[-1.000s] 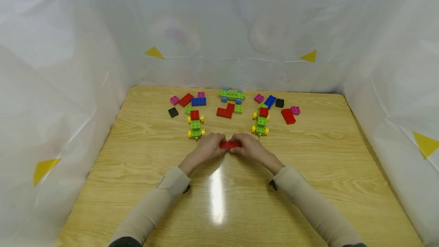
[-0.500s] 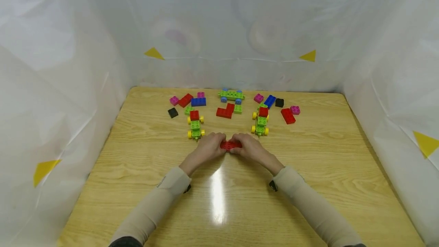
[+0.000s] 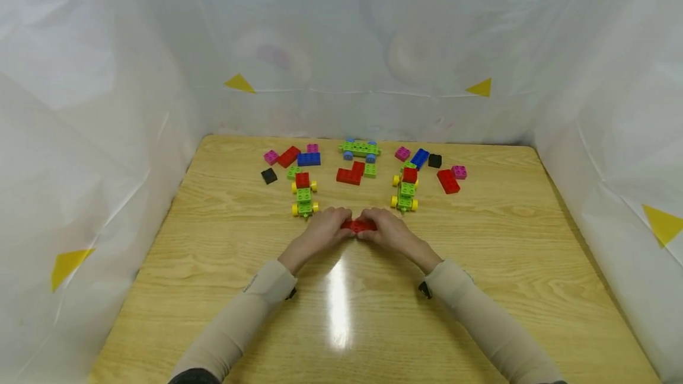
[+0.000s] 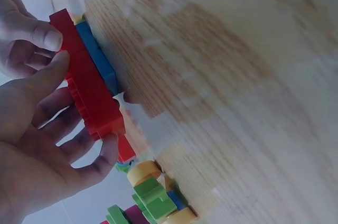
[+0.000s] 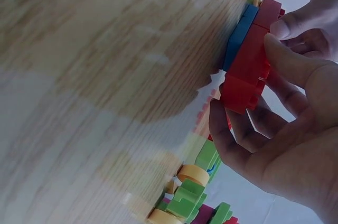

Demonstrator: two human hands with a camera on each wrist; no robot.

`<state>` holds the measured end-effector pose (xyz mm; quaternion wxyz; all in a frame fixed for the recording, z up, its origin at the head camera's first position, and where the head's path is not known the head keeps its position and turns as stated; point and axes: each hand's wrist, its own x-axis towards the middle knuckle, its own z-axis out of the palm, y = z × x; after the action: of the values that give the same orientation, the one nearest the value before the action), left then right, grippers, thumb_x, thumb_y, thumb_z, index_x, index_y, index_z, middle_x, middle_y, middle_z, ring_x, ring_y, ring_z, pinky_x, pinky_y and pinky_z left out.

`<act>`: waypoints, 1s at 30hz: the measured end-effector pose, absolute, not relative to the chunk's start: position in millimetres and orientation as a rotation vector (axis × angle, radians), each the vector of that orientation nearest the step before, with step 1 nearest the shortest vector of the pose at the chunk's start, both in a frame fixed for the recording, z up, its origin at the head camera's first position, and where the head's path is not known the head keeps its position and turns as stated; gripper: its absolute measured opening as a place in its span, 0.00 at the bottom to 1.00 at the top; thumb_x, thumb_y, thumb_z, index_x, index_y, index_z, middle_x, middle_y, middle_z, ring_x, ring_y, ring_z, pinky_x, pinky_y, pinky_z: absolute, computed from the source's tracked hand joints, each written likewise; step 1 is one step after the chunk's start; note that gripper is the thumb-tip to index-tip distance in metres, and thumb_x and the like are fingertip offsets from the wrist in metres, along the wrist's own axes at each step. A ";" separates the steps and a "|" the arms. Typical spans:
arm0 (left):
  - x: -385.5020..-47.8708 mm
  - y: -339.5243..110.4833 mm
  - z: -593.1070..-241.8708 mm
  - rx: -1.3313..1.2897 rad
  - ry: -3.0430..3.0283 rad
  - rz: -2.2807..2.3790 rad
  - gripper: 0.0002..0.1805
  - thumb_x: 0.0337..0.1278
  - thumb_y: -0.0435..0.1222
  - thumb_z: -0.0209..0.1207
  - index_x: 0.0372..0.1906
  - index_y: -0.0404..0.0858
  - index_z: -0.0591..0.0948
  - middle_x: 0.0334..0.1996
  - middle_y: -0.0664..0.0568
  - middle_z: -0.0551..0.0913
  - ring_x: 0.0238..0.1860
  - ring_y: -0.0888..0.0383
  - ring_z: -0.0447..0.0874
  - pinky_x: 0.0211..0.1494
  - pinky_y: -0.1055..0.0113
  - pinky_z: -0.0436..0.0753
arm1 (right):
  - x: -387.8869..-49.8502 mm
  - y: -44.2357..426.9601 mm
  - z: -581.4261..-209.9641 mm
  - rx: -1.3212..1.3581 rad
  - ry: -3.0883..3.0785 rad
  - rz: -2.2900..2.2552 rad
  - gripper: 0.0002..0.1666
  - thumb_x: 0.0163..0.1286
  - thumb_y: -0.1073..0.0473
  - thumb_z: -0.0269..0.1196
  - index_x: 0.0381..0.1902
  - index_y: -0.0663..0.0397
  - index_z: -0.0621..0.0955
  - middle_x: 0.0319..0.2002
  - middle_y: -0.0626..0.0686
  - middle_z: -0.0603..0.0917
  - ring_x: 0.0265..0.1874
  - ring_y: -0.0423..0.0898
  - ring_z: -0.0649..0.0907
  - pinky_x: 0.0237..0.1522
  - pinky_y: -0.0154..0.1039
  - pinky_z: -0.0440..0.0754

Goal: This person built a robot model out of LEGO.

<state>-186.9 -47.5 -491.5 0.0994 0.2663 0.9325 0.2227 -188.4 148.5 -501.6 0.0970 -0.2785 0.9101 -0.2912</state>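
White sheets [image 3: 341, 34] stand behind and at both sides of a wooden surface [image 3: 507, 242], with yellow triangles [image 3: 241, 83] on them. From the head view, a row of red bricks [image 3: 356, 226] is located near the middle of the surface, between the left hand [image 3: 326, 227] and the right hand [image 3: 388, 227], which hold it from its two ends. Just beyond them, one green car [image 3: 303, 195] and a second green car [image 3: 407, 189], both with yellow wheels, stand at either side; farther are a green base with blue wheels [image 3: 360, 148], an L shape of red bricks [image 3: 349, 175] and several loose bricks [image 3: 309, 159]. From the left wrist view, the left grip is closed to the width of the row, thumb upon one face and little finger at the end; a blue piece [image 4: 100, 60] lies along its underside. Whether the row touches the surface, I cannot tell. From the right wrist view, the right grip is likewise closed about the other end, and both thumb tips are just beside each other.
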 end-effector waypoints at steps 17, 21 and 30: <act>-187.0 -44.0 -492.5 0.772 2.792 0.606 0.12 0.57 0.44 0.65 0.29 0.44 0.75 0.24 0.56 0.73 0.28 0.57 0.71 0.29 0.66 0.69 | -187.2 147.7 -501.9 -0.823 2.708 -0.860 0.11 0.62 0.55 0.69 0.41 0.51 0.82 0.35 0.47 0.83 0.32 0.44 0.77 0.36 0.39 0.73; -187.0 -44.5 -492.1 0.790 2.793 0.620 0.12 0.57 0.44 0.65 0.28 0.44 0.75 0.24 0.56 0.73 0.27 0.58 0.70 0.29 0.66 0.68 | -187.1 147.6 -502.3 -0.830 2.714 -0.860 0.11 0.62 0.55 0.69 0.41 0.51 0.82 0.34 0.47 0.83 0.31 0.44 0.77 0.35 0.38 0.73; -186.3 -44.7 -492.7 0.823 2.810 0.634 0.12 0.57 0.42 0.66 0.28 0.42 0.75 0.23 0.55 0.73 0.26 0.57 0.69 0.27 0.66 0.68 | -186.0 147.3 -501.4 -0.842 2.721 -0.870 0.11 0.62 0.55 0.69 0.41 0.52 0.82 0.34 0.47 0.83 0.31 0.44 0.77 0.33 0.37 0.73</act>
<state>-186.3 -44.7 -492.7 0.0729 0.2740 0.9354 0.2112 -186.0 147.3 -501.4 0.0819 -0.2817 0.9106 -0.2912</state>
